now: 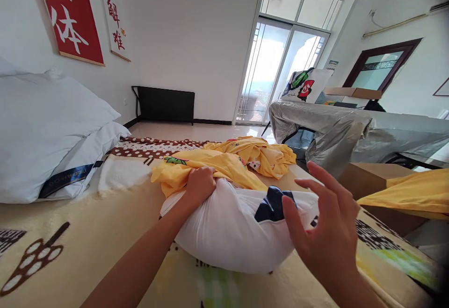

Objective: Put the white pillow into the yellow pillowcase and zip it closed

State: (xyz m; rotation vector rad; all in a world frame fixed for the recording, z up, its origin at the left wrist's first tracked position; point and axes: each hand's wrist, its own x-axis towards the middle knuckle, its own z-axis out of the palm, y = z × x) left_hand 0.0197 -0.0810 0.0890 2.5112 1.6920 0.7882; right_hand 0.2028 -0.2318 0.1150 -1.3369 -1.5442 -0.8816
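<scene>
A white pillow [238,238] with a dark blue band [273,205] lies bunched on the patterned bedspread in front of me. My left hand [201,184] is closed in a fist on the pillow's upper edge, right where it meets a yellow pillowcase [217,161] with printed figures. Whether some yellow cloth is also in that fist, I cannot tell. At the pillow's right end, my right hand [326,219] is raised with thumb and fingers apart, holding nothing. More crumpled yellow cloth [277,158] lies just beyond the pillow.
White pillows [45,135] are stacked at the left on the bedspread [115,238]. On the right are a cardboard box [365,177] with yellow fabric [414,191] over it, and a table under silver sheeting [322,121] bearing a printed bag [305,86]. A black folded frame [166,104] leans against the wall.
</scene>
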